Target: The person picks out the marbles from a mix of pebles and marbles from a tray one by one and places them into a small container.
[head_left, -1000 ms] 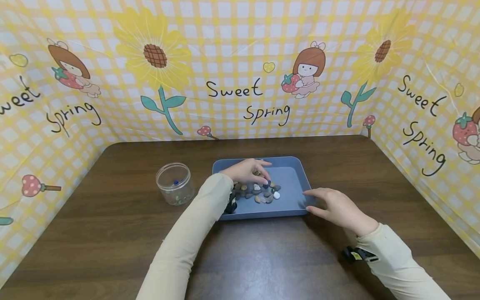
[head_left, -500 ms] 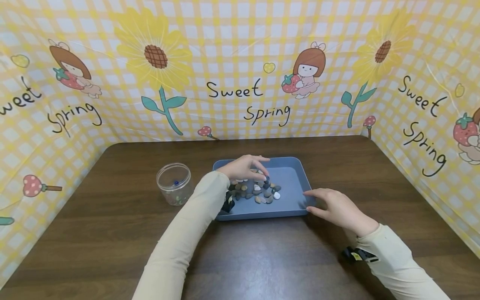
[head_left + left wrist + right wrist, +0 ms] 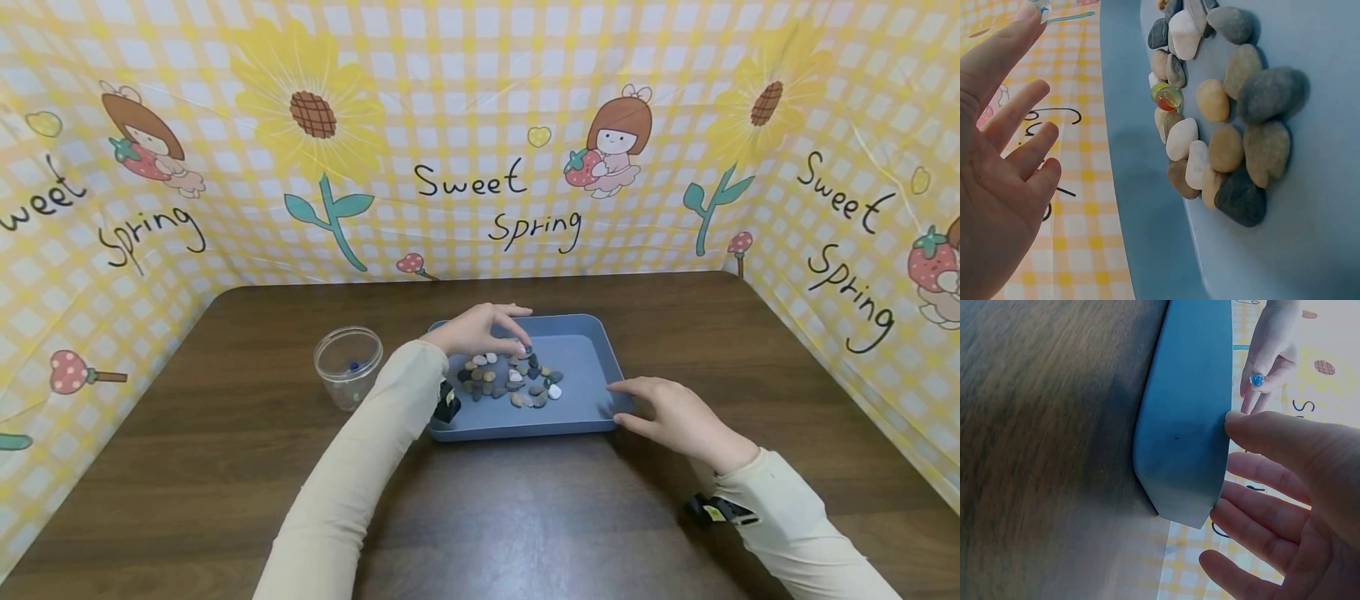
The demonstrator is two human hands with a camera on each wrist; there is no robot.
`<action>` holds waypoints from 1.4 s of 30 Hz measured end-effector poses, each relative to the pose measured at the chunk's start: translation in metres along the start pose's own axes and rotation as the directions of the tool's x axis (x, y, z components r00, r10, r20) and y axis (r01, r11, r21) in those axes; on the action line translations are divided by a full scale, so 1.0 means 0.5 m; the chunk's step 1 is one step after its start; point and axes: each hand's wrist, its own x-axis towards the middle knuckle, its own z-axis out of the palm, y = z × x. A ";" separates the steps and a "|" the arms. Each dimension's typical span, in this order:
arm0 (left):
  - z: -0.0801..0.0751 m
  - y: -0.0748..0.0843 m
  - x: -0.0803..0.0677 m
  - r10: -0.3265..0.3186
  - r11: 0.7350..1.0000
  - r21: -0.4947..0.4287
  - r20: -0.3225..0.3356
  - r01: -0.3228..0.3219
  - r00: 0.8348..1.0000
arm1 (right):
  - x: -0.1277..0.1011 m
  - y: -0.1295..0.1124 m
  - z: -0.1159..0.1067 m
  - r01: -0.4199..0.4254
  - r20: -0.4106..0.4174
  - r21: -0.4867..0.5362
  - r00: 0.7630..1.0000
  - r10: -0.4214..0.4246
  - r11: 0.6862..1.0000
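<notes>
My left hand (image 3: 480, 330) is over the back of the blue tray (image 3: 588, 400), pinching a clear and blue marble (image 3: 1257, 379) between thumb and fingertips. In the left wrist view, that marble shows only partly at the top edge, and the other fingers are spread. Beneath this hand, pebbles (image 3: 1213, 100) in white, tan, grey and black lie grouped in the tray. A yellow-green and red marble (image 3: 1166, 97) sits among them. At the tray's right end, my right hand (image 3: 678, 421) touches the wall with loosely extended fingers, its thumb tip at the rim (image 3: 1229, 425).
A clear round jar (image 3: 348, 354) without a lid stands left of the tray, partly behind the left sleeve. It holds a dark blue marble (image 3: 355, 366) and something greenish at its bottom. Yellow checked cloth (image 3: 465, 100) walls off the brown wooden table (image 3: 225, 467).
My left hand has lifted slightly and drawn back leftward with the blue marble, uncovering more pebbles. The right hand stays at the tray's end.
</notes>
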 end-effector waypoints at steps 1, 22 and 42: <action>-0.001 0.000 -0.001 0.003 1.000 0.002 -0.001 -0.003 1.000 | 0.000 0.000 0.000 0.000 0.000 0.000 1.000 0.000 1.000; -0.019 0.019 -0.039 0.043 0.998 0.053 -0.082 -0.039 0.996 | 0.000 0.001 -0.001 -0.005 0.003 -0.001 1.000 0.005 1.000; -0.037 0.012 -0.076 0.065 0.995 0.081 -0.135 -0.054 0.989 | 0.002 0.002 -0.002 0.005 0.001 -0.008 1.000 -0.005 1.000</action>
